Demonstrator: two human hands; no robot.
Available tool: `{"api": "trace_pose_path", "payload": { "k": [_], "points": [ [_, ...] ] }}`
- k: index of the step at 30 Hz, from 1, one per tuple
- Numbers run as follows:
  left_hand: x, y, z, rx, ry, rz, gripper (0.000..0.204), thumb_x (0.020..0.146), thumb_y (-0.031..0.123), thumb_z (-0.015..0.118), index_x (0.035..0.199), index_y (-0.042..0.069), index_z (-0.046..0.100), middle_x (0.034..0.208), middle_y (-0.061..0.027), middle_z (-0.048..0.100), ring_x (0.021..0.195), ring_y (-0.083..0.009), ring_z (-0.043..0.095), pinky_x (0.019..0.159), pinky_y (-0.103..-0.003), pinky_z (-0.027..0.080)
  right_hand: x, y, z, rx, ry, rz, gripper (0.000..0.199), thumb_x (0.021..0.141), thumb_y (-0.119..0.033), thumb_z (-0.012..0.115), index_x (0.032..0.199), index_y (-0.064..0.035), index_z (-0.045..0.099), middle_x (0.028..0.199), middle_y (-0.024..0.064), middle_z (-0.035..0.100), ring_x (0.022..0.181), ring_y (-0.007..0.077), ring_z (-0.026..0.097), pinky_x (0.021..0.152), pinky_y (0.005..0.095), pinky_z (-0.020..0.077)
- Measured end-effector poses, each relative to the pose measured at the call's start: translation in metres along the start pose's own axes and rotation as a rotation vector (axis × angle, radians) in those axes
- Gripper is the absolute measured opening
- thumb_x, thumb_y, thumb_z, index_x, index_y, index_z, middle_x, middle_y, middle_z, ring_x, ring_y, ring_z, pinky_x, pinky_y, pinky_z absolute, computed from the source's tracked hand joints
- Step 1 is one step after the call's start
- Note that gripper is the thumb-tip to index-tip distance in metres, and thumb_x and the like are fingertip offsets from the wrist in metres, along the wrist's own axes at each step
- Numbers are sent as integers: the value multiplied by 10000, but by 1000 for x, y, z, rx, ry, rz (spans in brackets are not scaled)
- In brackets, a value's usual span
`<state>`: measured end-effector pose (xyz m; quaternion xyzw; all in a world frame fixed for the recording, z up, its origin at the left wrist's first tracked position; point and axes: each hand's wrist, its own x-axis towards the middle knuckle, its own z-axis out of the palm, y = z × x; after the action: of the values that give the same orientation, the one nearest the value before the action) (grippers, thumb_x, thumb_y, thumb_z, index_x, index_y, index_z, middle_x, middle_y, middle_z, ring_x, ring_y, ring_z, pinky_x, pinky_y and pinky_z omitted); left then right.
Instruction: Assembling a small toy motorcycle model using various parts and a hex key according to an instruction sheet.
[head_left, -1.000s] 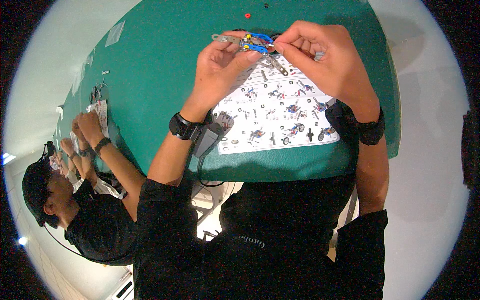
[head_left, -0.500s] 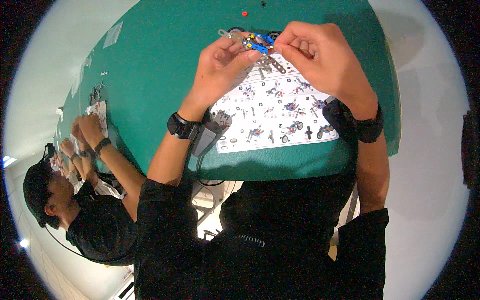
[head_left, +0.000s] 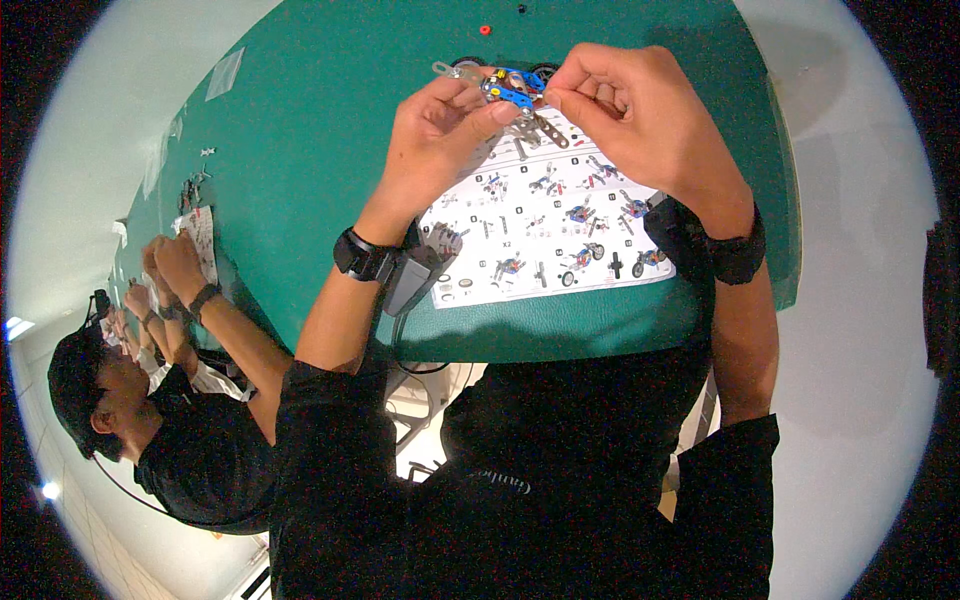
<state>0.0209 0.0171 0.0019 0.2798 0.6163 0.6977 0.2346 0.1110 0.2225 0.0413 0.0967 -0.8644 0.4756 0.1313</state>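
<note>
While the left hand [head_left: 440, 142] clamps its fingers on the blue-and-grey perforated-strip model [head_left: 515, 97], this is at the instruction sheet's [head_left: 540, 205] twelve-o'clock edge.
Probably light and stiff, best held by its blue plates [head_left: 524, 101]; at its three o'clock, the right hand's [head_left: 645, 120] fingertips are together, any pinched part too small to tell.

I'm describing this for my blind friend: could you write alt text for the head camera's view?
A person's left fingers hold a blue-and-metal model while the right fingers pinch together at its side. A white illustrated sheet lies on the green table, two black wheels show behind the model; another person is at left.
</note>
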Motion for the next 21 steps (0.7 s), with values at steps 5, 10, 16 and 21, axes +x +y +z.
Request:
{"api": "trace_pose_path", "payload": {
  "k": [5,10,16,21],
  "points": [
    [0,2,3,-32,21,-19,165,896,13,702,1040,-43,645,967,-40,669,876,-76,594,772,-237,501,0,0,0,20,3,28,90,924,-35,633,875,41,633,604,-24,512,558,-5,431,474,214,313],
    [0,0,3,-9,44,-17,92,904,23,698,953,-22,634,888,-6,642,836,-60,582,735,-223,496,1,0,-2,31,41,18,91,808,-45,662,763,17,612,621,169,604,531,253,616,504,341,451],
    [0,0,-4,95,12,-83,306,905,40,697,1186,-40,608,1025,-26,672,913,-80,613,829,-228,498,-2,4,1,-19,-3,-4,86,861,-39,650,822,32,622,620,87,573,546,142,537,495,284,399],
    [1,2,5,6,51,-12,124,898,-18,686,827,-3,586,825,33,551,776,-44,522,713,-206,466,-1,6,4,40,12,-12,97,811,-56,669,774,19,618,633,177,619,531,267,622,509,346,460]
  ]
}}
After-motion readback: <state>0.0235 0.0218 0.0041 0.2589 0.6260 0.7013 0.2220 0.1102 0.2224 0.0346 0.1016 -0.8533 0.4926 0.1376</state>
